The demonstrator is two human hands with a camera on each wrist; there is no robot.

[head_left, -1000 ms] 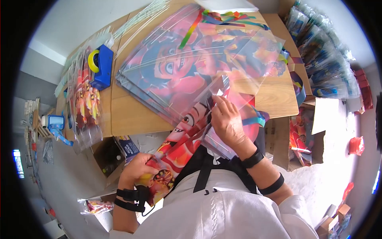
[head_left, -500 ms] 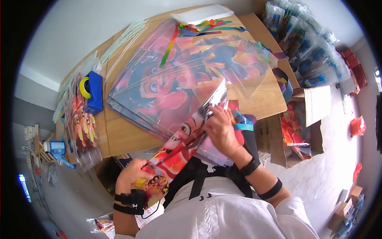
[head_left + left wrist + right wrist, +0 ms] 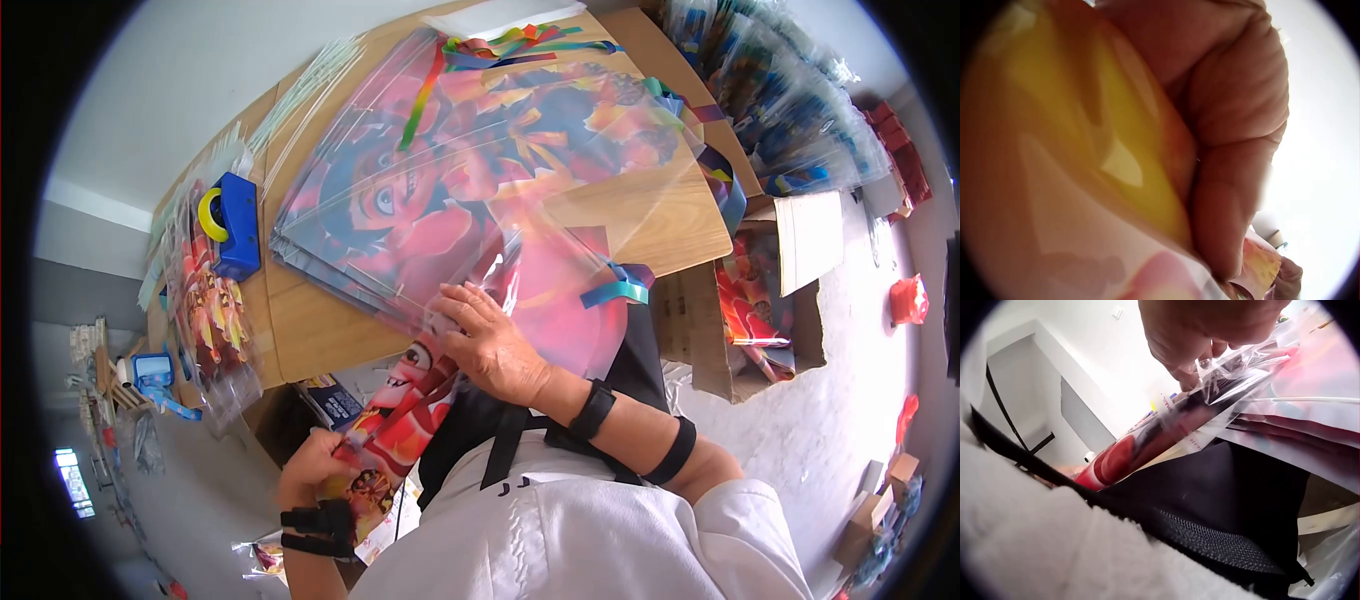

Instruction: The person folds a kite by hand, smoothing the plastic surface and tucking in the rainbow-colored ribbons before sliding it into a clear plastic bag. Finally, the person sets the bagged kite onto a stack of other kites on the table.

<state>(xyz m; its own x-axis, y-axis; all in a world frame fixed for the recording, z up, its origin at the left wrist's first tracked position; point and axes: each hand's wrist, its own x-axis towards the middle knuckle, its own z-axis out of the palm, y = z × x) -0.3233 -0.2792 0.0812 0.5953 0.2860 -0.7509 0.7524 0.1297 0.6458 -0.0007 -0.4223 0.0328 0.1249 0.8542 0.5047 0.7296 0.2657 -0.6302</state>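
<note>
A long folded printed piece in clear film (image 3: 402,412) slants from the lap up to the table edge. My left hand (image 3: 312,462) grips its lower end; in the left wrist view the curled fingers (image 3: 1229,125) lie against its yellow part (image 3: 1110,131). Near the upper end, my right hand (image 3: 492,350) holds the film, and the right wrist view shows the fingertips (image 3: 1188,378) on the shiny plastic (image 3: 1235,381). Beyond the right hand, large printed sheets under clear plastic (image 3: 400,225) lie stacked on the table.
A blue tape dispenser (image 3: 238,228) and packed prints (image 3: 210,310) are at the table's left. Thin white rods (image 3: 310,95) lie farther back, beside rainbow ribbons (image 3: 510,45). An open carton (image 3: 715,350) stands below the right edge, with bagged items (image 3: 790,110) behind.
My right hand has moved left and down along the folded piece, and its fingers now lie over the film. My left hand keeps its grip on the lower end, slightly lower.
</note>
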